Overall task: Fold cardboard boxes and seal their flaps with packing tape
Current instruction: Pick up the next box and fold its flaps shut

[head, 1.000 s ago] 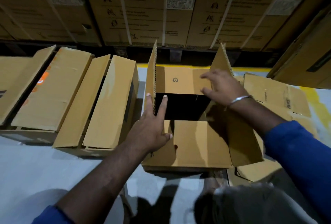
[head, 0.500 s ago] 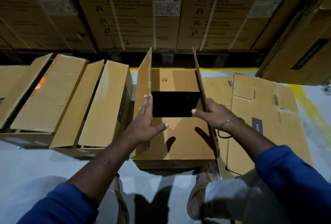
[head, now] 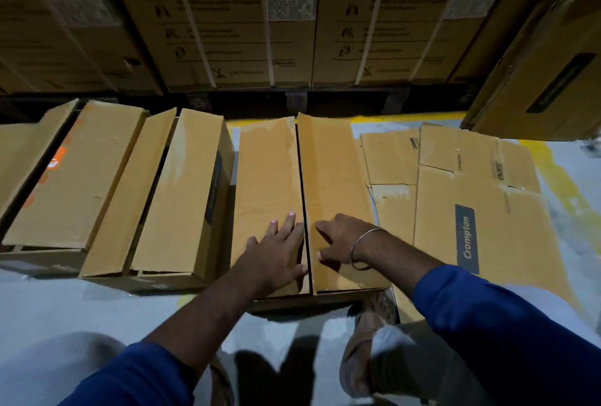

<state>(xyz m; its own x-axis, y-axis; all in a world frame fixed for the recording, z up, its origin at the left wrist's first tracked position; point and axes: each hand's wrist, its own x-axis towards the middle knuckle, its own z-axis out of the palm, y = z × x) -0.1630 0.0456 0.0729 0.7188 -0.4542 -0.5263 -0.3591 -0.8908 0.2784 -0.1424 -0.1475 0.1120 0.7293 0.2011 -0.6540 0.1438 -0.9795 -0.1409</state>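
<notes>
A brown cardboard box [head: 331, 162] stands on the floor in front of me, its two long top flaps folded down and meeting along a dark middle seam. My left hand [head: 276, 253] lies flat on the left flap near the front edge, fingers straight and spread. My right hand [head: 341, 240] presses on the right flap beside the seam, a metal bangle on its wrist, fingers partly bent downward. No tape is in view.
Two folded boxes [head: 175, 191] [head: 74, 175] sit side by side to the left. Flattened cartons [head: 487, 210] marked Crompton lie on the floor to the right. Large strapped cartons [head: 227, 15] wall off the back. My shoe [head: 364, 340] is under the box's front right corner.
The two long flaps stood upright with the box's inside showing; both hands have pushed them down, and they now lie flat and closed.
</notes>
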